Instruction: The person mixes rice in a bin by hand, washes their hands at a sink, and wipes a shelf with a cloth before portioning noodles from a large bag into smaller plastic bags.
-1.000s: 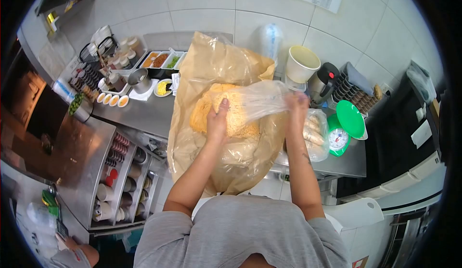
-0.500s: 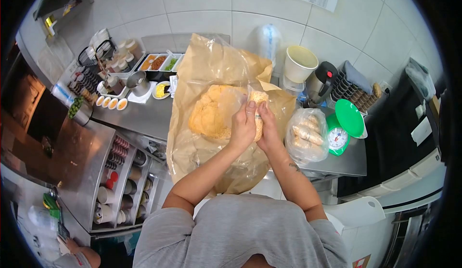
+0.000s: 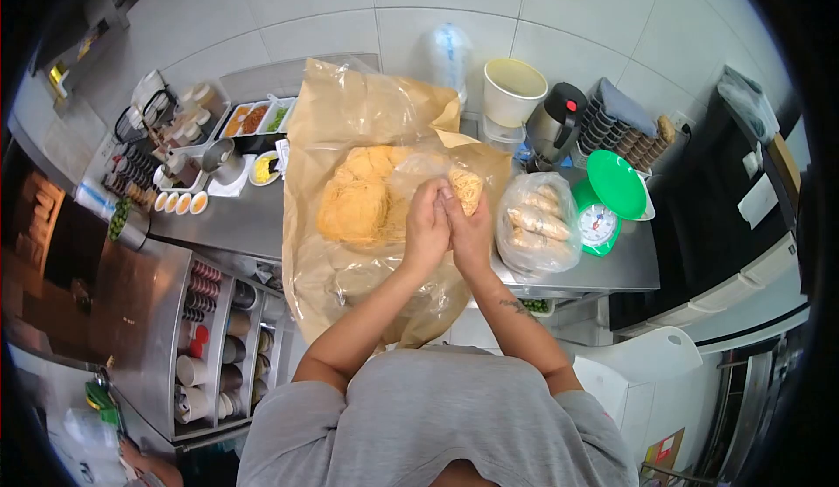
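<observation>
Close together over the right part of a brown paper sheet, my left hand and my right hand are both closed on a small clear bag of noodles. Its filled end sticks up above the fingers; the lower part is hidden by the hands. To the left, a large heap of yellow noodles lies on clear plastic over the paper. A big clear bag with several filled packets sits just right of my right hand.
Right of the big bag stands a green scale, with a metal jug and a white bucket behind. Food trays, a metal cup and egg halves are at left. A co-worker's arm shows lower left.
The view has shifted, so the counter appears farther left. In my hands, the bag of noodles has gone from upright and long to mostly covered, with only its top end showing.
</observation>
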The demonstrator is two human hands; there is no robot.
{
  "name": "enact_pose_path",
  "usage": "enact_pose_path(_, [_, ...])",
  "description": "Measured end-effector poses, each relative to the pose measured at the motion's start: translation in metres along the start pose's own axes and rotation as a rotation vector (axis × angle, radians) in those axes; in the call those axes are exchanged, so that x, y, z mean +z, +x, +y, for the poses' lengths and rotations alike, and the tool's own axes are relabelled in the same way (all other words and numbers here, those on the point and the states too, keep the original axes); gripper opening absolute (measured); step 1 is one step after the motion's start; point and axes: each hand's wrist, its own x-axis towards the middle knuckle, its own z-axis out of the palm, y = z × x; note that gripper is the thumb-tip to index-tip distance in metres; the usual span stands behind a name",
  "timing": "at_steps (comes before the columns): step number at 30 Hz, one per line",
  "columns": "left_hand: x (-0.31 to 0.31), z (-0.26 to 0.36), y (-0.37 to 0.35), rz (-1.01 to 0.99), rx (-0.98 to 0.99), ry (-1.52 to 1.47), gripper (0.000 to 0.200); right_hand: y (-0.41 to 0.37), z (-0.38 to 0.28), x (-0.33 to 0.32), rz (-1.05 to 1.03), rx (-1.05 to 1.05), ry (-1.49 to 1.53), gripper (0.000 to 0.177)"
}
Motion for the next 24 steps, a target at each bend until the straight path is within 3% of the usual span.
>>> enact_pose_path(1, [0.001,0.004,-0.005,-0.004,0.097,0.119,0.025,-0.001,-0.001,-0.002,-0.008,-0.001,0.026,0.043])
enact_pose_path(4, [0.012,0.015,-0.016,0.07,0.135,0.292,0.03,-0.006,0.001,-0.011,-0.084,0.019,0.26,0.05])
enact_pose_path(8, [0.0,0.023,0.003,-0.259,-0.322,-0.357,0.031,-0.007,-0.008,-0.032,-0.151,0.245,0.729,0.05])
enact_pose_path(10, [0.003,0.008,0.006,-0.316,-0.482,-0.649,0.033,-0.003,-0.009,-0.042,-0.139,0.269,0.701,0.049])
enact_pose_path(13, [0.01,-0.005,-0.003,-0.395,-0.586,-0.816,0.032,-0.003,-0.008,-0.056,-0.109,0.327,0.684,0.045])
enact_pose_path(16, [0.025,-0.011,-0.006,-0.333,-0.052,0.007,0.036,-0.006,-0.012,-0.069,-0.068,0.327,0.679,0.041])
enact_pose_path(19, [0.024,0.007,0.002,-0.125,0.22,0.484,0.052,-0.008,-0.019,-0.084,-0.011,0.296,0.638,0.038])
enact_pose_path(22, [0.03,-0.004,0.007,-0.314,-0.214,-0.323,0.064,-0.007,-0.034,-0.094,0.048,0.262,0.608,0.037])
enact_pose_path(24, [0.033,-0.001,0.0,-0.568,-0.464,-0.602,0.058,-0.005,-0.04,-0.101,0.083,0.238,0.577,0.036])
